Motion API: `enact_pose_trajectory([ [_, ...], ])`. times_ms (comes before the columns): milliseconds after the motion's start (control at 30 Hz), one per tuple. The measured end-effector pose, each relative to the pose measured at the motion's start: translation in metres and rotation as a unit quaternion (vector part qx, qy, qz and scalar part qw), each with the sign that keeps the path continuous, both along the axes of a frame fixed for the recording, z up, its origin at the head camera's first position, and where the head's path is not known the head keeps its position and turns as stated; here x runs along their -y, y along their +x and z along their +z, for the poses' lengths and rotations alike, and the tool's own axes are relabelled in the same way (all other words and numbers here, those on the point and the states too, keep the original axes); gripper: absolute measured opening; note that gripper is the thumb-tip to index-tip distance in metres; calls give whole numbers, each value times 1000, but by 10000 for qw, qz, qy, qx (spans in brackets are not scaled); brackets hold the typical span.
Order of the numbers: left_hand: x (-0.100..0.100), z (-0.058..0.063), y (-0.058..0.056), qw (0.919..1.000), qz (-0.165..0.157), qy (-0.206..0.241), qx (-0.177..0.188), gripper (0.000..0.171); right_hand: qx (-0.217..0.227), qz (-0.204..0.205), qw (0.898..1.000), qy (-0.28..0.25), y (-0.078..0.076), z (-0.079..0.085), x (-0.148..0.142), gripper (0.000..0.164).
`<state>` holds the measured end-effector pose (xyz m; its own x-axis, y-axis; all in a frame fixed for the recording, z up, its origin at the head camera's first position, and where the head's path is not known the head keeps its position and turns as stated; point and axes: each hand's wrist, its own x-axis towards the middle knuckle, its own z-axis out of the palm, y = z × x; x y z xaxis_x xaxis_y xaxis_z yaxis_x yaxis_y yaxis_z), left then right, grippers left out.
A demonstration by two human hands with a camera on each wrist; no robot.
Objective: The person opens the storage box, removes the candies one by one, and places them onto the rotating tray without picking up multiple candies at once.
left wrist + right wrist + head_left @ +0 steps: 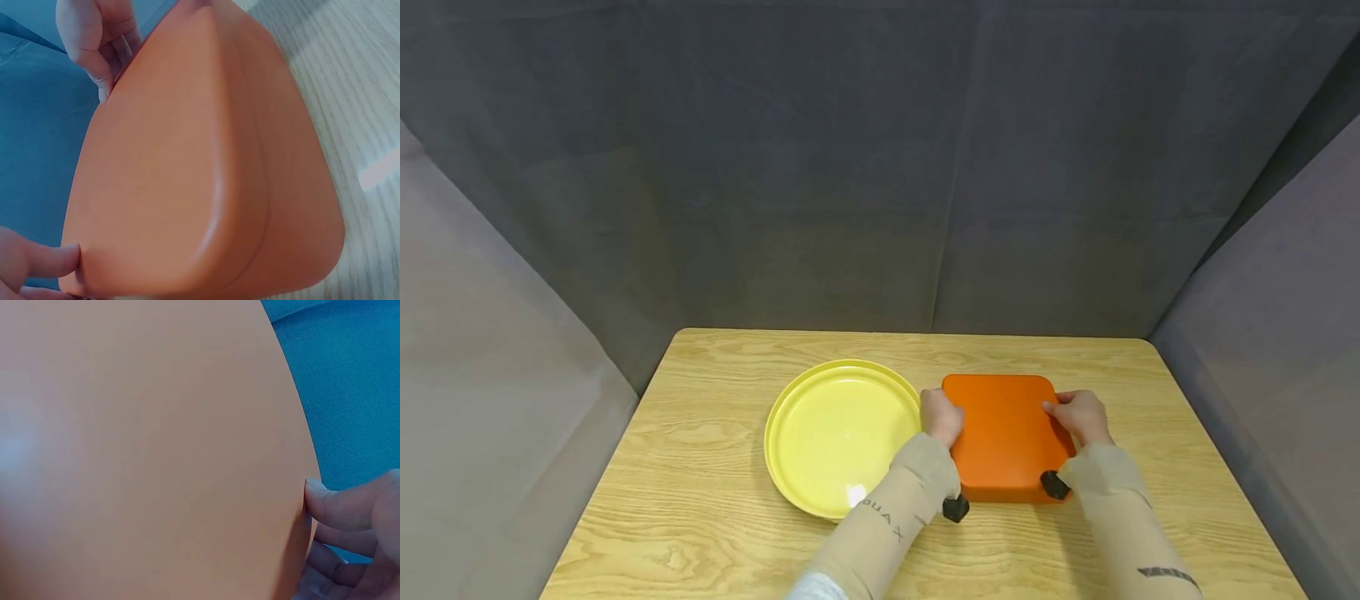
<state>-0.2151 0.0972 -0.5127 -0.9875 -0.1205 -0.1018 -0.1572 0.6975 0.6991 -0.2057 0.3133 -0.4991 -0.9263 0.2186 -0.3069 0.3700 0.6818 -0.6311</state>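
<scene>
An orange square box (1006,433) with rounded corners stands between my two hands over the right half of the table. My left hand (942,415) grips its left side, thumb lying at the edge of the top face. On the opposite side my right hand (1080,415) pinches the box near its far right corner. In the left wrist view a thin seam runs along the side of the box (269,156). The right wrist view has the thumb of my right hand (362,512) on the edge, other fingers curled behind it. The underside is hidden.
Left of the box lies a round yellow plate (842,442) with a raised rim, partly covered by my left forearm. Both rest over a light wooden table (700,500). A dark grey cloth (880,167) hangs behind, and pale panels (490,400) flank the sides.
</scene>
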Motion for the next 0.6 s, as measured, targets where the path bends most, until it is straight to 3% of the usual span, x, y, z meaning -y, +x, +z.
enact_pose_trajectory([
  [233,2,-2,1,9939,275,1060,99,14,-28,101,9995,307,0,1,1,51],
  [600,3,-2,1,9820,507,1811,181,12,39,55,9994,335,-1,2,0,53],
])
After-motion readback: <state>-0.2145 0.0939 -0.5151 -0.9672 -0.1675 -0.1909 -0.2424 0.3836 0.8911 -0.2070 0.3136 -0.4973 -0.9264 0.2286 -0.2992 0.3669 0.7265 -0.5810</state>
